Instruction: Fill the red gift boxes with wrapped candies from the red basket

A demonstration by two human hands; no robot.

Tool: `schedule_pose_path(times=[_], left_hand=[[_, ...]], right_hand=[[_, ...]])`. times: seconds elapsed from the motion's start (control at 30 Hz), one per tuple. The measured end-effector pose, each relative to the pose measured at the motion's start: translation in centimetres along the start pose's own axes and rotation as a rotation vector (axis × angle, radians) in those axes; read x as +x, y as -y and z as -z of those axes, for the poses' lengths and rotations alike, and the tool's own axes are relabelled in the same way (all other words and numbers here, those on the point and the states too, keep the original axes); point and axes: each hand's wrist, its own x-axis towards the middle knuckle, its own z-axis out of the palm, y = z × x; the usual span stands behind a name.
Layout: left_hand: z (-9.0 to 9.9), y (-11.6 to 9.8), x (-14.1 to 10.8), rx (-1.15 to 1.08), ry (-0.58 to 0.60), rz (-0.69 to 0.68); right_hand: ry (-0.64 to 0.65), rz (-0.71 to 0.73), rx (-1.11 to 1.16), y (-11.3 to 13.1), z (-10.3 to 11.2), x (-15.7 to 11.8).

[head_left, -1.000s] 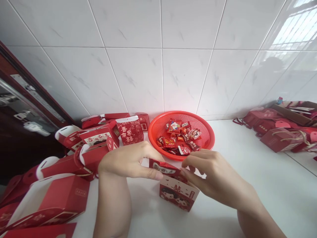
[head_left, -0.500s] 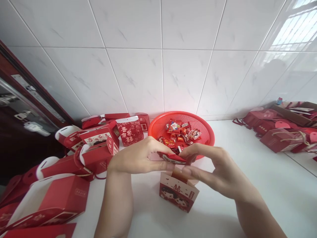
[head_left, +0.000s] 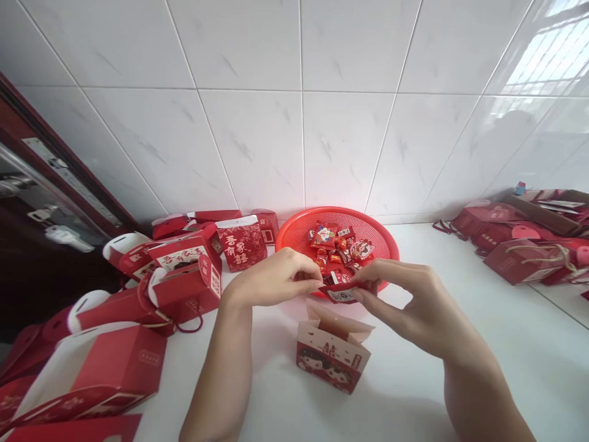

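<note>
A small red packet (head_left: 341, 294) with a white printed label is held up over the basket's near rim. My right hand (head_left: 409, 301) pinches its right end between thumb and fingers. At the packet's left end my left hand (head_left: 276, 279) is closed, thumb against fingertips, gripping its edge. Just below both hands, a paper gift box (head_left: 329, 362) with a cartoon couple stands upright on the white counter, its top flaps open. Behind the hands, the red plastic basket (head_left: 386, 236) contains several wrapped sweets (head_left: 324, 236); the fingers cover part of its near side.
Several red gift boxes (head_left: 124, 362) line the left side, some with white-edged flaps. A red box with white characters (head_left: 242, 245) stands left of the basket. More red boxes (head_left: 522, 261) and an open carton (head_left: 545, 209) lie at right. A tiled wall (head_left: 345, 141) rises behind.
Both hands have shifted slightly, the left moving up and the red packet showing more between them. The gift box below is now less covered, with its open flaps in sight.
</note>
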Motion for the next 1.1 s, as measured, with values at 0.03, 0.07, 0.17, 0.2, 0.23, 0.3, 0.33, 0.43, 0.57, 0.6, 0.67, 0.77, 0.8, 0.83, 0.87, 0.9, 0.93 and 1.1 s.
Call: schedule_pose_path(times=[0.03,0.07,0.17,0.2,0.23,0.3,0.33,0.43,0.57,0.6,0.67,0.77,0.8,0.83,0.87,0.9,0.93,1.1], left_hand=[[0.1,0.1,0.0,-0.004,-0.013,0.008],[0.1,0.1,-0.1,-0.019,-0.014,0.01],[0.1,0.3,0.0,-0.093,0.083,-0.026],[0.1,0.4,0.1,-0.12,0.136,-0.047],[0.0,0.4,0.3,-0.141,0.181,-0.07],[-0.2,0.5,0.6,-0.148,0.194,-0.092],[-0.3,0.6,0.7,-0.135,0.157,-0.093],[-0.2,0.7,0.9,-0.076,0.007,-0.075],[0.0,0.9,0.7,-0.06,-0.04,-0.053],[0.0,0.9,0.7,-0.06,-0.036,-0.046],[0.0,1.1,0.8,-0.067,-0.022,-0.032],[-0.2,1.3,1.0,-0.069,-0.002,-0.02],[-0.2,1.3,1.1,-0.066,0.001,-0.023],[-0.2,1.4,1.1,-0.062,0.004,-0.028],[-0.2,1.3,1.2,-0.06,0.006,-0.031],[-0.2,1.3,1.2,-0.06,0.008,-0.034],[-0.2,1.3,1.2,-0.063,0.009,-0.035],[-0.1,1.2,1.1,-0.063,0.008,-0.01]], right_hand=[[-0.006,0.005,-0.028,-0.2,-0.1,0.0],[-0.007,0.009,-0.05,-0.3,-0.1,0.0],[0.0,0.02,-0.055,-0.4,0.1,-0.1],[0.001,0.025,-0.041,-0.3,0.2,-0.2],[0.001,0.031,-0.024,-0.1,0.3,-0.2],[0.002,0.042,-0.004,0.2,0.6,-0.3],[0.007,0.047,-0.002,0.2,0.7,-0.4],[0.025,0.06,-0.039,0.1,0.7,-0.5],[0.02,0.038,-0.195,-0.7,0.2,-0.3],[0.02,0.03,-0.236,-0.9,0.0,-0.2],[0.029,0.025,-0.29,-1.0,-0.3,-0.1],[0.053,0.046,-0.315,-1.0,-0.8,0.2],[0.058,0.058,-0.317,-0.9,-0.9,0.2],[0.063,0.067,-0.321,-0.9,-1.1,0.3],[0.068,0.074,-0.324,-0.9,-1.2,0.3],[0.074,0.078,-0.33,-0.9,-1.3,0.4],[0.081,0.077,-0.338,-0.9,-1.4,0.4],[0.088,0.05,-0.383,-1.1,-1.4,0.4]])
